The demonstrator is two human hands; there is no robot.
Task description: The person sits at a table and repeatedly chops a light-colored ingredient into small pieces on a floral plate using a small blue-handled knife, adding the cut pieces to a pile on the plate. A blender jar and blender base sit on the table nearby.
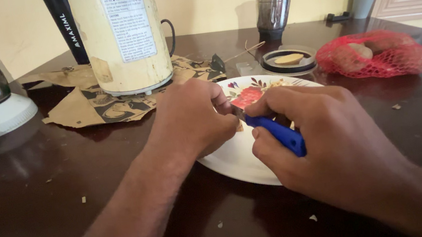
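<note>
Right hand (pixel 326 142) clamped on blue-handled knife (pixel 280 132), left hand (pixel 195 118) curled closed, both over floral plate (pixel 232 159).

Blue-handled knife (pixel 277 133) — over flowered white plate (pixel 237 158)

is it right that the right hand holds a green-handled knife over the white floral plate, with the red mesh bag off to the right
Not quite: the head view shows the knife handle in the right hand is blue, not green. It is held over the white floral plate, with the red mesh bag off to the right.
</note>
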